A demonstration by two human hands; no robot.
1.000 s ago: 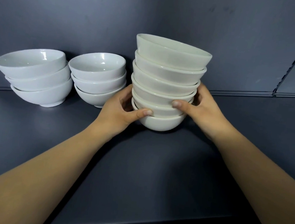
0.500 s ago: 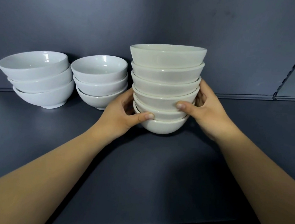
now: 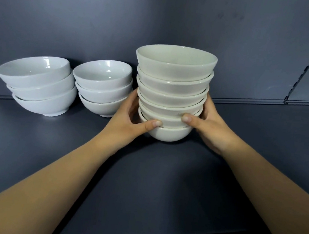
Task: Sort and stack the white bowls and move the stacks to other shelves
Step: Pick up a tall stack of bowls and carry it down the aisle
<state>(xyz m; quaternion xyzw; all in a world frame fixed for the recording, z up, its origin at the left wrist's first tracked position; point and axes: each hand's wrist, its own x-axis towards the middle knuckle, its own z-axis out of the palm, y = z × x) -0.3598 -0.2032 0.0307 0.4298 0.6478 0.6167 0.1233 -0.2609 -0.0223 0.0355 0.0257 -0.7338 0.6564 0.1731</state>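
On the dark shelf [image 3: 141, 183], a tall stack of cream bowls [image 3: 172, 91] is standing near the back wall [image 3: 104, 13]. The left hand [image 3: 127, 121] and the right hand [image 3: 210, 127] are holding it low down, one on each side. Their fingers are curling round the bowls and their thumbs are pressing on the front. Two small stacks of three white bowls are sitting to the left. The middle stack [image 3: 102, 89] is sitting just beside the left hand, and the far stack [image 3: 37, 85] is leaning a bit.
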